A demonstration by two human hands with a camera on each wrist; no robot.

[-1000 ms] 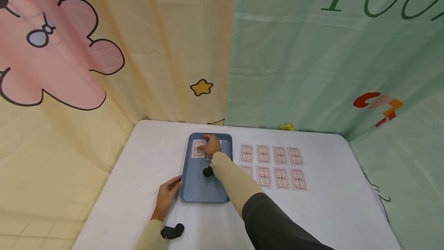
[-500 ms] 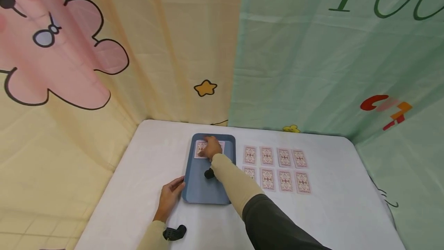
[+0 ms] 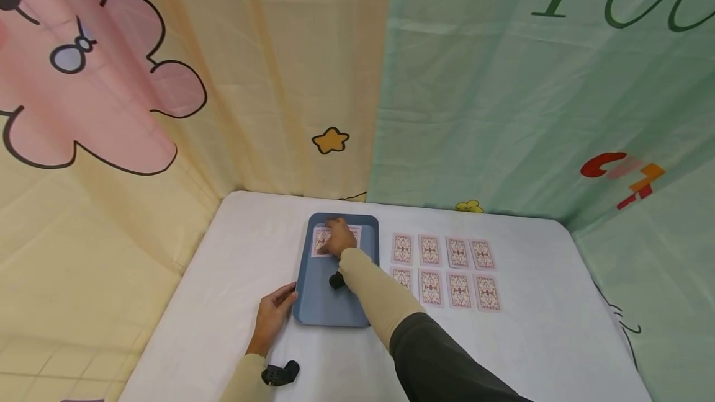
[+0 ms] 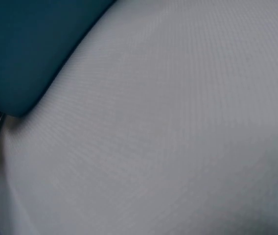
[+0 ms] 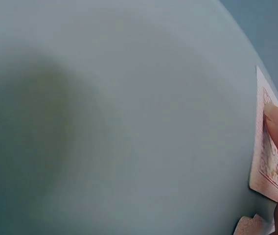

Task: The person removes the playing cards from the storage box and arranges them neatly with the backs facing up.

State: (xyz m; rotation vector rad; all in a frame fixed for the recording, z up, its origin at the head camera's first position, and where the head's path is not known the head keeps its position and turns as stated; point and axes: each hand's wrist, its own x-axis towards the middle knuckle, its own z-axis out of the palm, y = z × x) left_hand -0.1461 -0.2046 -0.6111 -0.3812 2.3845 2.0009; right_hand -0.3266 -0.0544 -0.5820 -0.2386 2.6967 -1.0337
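Observation:
A blue tray (image 3: 326,303) lies on the white table, long side pointing away. Face-down playing cards with red patterned backs lie in its far part: a left card (image 3: 319,242) and a right card (image 3: 356,233) partly covered by my right hand (image 3: 339,237). In the right wrist view, one fingertip (image 5: 273,115) presses on the back of a playing card (image 5: 268,166), with another finger near its edge. My left hand (image 3: 270,318) is at the tray's left edge, fingertips right at the rim. In the left wrist view, the tray's corner (image 4: 26,58) shows at upper left.
Right of the tray, several face-down cards (image 3: 431,288) lie in two rows on the white tablecloth (image 3: 558,327). My right forearm passes over the tray's near right side. A printed curtain (image 3: 279,79) hangs behind the table.
The left card in the tray has shifted slightly towards me and to the right under the right hand's fingers. The left hand stays at the tray's edge. The head view has turned slightly.

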